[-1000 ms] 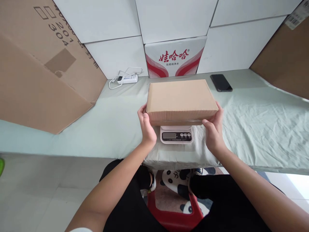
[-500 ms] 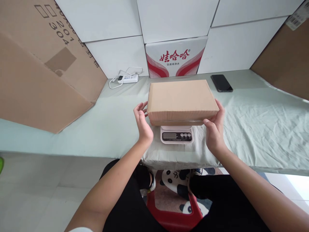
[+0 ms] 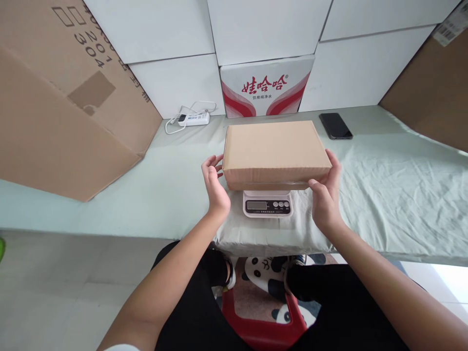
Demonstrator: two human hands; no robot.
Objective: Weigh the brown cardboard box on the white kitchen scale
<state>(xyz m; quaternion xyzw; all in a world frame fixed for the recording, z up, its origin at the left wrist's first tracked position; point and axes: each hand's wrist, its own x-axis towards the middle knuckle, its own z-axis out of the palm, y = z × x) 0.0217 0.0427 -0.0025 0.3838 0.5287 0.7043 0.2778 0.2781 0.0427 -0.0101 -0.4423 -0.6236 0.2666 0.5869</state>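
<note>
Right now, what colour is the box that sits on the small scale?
Plain light brown cardboard box, unprinted; the scale beneath is white. Head view shows it.

Cardboard box (image 3: 275,152) hides scale (image 3: 267,203) platform; display digits too small to read. Right hand (image 3: 324,201) fingertips hidden behind box end. Large carton (image 3: 58,102) cut by left edge. Barcode label (image 3: 451,22) cropped, unreadable.

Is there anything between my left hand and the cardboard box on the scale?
Nothing visible. The left hand is open just off the left end of the cardboard box, with only a bare gap between them. The right hand touches the box's right end.
</note>
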